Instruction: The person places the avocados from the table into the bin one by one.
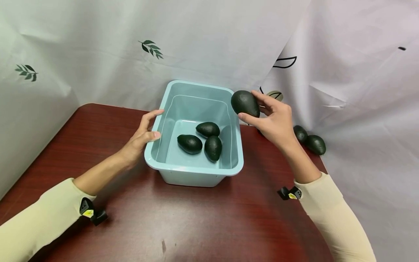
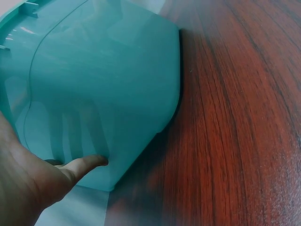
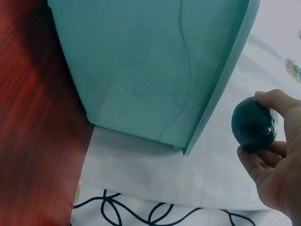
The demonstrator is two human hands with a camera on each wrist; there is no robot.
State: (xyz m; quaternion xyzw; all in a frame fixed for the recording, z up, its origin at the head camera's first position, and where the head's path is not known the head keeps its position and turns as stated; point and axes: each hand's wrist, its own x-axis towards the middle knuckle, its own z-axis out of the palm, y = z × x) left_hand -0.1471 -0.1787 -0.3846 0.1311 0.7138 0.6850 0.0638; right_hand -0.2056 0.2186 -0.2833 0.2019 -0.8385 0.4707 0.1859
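A light blue plastic bin (image 1: 194,170) stands on the table, and three dark green avocados (image 1: 190,144) lie on its floor. My left hand (image 1: 139,140) holds the bin's left side, thumb and index finger at the rim. In the left wrist view other fingers (image 2: 89,163) lie against the outer wall. Over the bin's right rim, my right hand (image 1: 276,118) pinches another avocado (image 1: 244,102) between thumb and fingers. The right wrist view shows that avocado (image 3: 254,124) end-on, beside the bin's outer wall (image 3: 136,70).
Two more avocados (image 1: 315,145) rest at the table's right edge, beyond my right forearm. The dark red wooden table (image 1: 157,218) meets a white cloth (image 1: 209,43) with leaf prints behind and at the sides.
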